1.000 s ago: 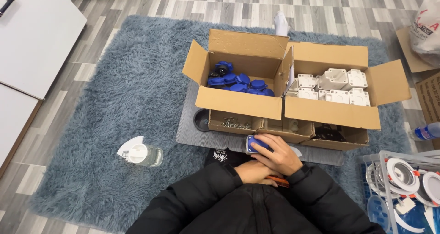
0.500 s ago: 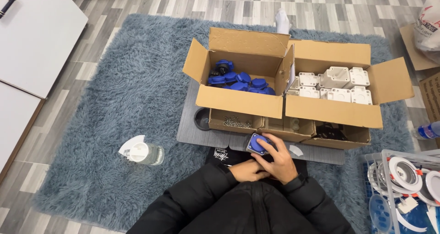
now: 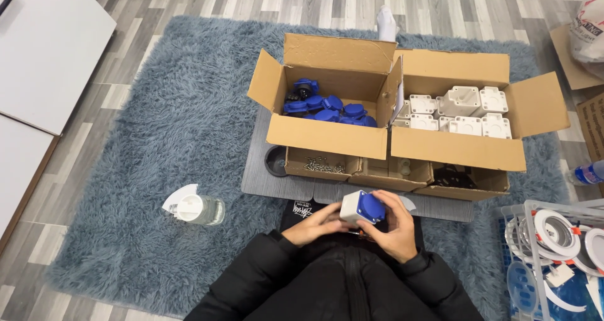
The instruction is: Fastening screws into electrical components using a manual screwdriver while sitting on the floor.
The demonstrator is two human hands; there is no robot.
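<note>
Both my hands hold a small white box with a blue round socket cover [image 3: 362, 208] just in front of my body. My right hand [image 3: 394, 228] wraps it from the right and below. My left hand [image 3: 313, 224] touches its left side with the fingertips. Straight ahead stand two open cardboard boxes: the left box [image 3: 327, 136] holds several blue socket covers [image 3: 327, 107], the right box [image 3: 458, 150] holds several white housings [image 3: 462, 112].
Low cardboard trays with screws [image 3: 321, 165] and small parts sit on a grey mat [image 3: 264, 179] atop a blue shaggy rug [image 3: 145, 145]. A clear jar with a white lid [image 3: 195, 209] lies at left. A wire basket [image 3: 553, 252] stands at right.
The white and blue socket piece has turned so its blue face shows more fully, and my hands have shifted slightly around it. The boxes have not moved.
</note>
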